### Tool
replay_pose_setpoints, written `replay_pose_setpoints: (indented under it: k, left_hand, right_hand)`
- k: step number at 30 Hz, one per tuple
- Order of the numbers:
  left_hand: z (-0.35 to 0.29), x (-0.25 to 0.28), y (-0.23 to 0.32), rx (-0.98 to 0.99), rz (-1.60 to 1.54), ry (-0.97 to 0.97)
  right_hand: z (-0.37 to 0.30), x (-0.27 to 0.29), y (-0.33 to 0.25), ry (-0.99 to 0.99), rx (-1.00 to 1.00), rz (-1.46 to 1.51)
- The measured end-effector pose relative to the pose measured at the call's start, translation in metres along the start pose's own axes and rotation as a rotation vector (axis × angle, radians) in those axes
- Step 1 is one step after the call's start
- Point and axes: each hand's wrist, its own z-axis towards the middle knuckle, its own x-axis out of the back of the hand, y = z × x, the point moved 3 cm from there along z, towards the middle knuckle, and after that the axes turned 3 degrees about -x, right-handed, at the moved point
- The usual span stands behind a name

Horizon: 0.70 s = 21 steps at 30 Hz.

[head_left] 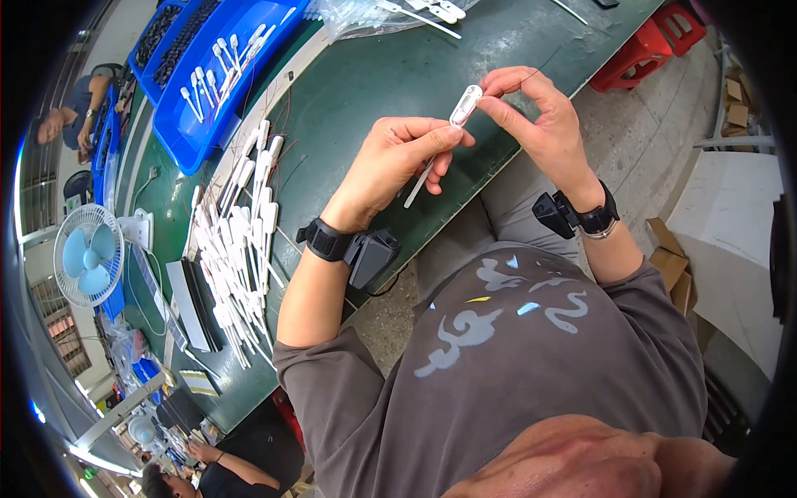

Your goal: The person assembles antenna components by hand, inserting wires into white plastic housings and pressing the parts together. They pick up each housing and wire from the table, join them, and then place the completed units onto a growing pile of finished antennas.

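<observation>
My left hand (408, 155) grips a white plastic housing (464, 108) between thumb and fingers. This piece has an oval, hollow head, and its long thin stem (418, 187) slants down toward me below the hand. The fingertips of my right hand (538, 116) are pinched together against the head's upper end. A thin dark wire (548, 60) shows beside the right fingers; the pinch hides just where it runs. Both hands are above the green table (365, 79), near its front edge.
Left of my hands lies a heap of similar white stemmed pieces (237, 261) with thin wires. Behind it, a blue tray (178, 141) holds several more. A clear plastic bag (353, 21) is at the far edge. A fan (89, 256), red stool (635, 58) and co-workers are around.
</observation>
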Motion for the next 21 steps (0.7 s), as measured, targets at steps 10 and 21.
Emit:
replay_pose_setpoints:
  k: [10,21]
  left_hand:
    - [-0.003,0.002,0.004,0.068,0.021,0.036]
    - [-0.005,-0.001,0.006,0.105,0.1,0.107]
  right_hand:
    - [-0.006,-0.008,0.014,-0.144,-0.259,0.521]
    - [-0.011,-0.02,0.009,-0.07,-0.305,0.621]
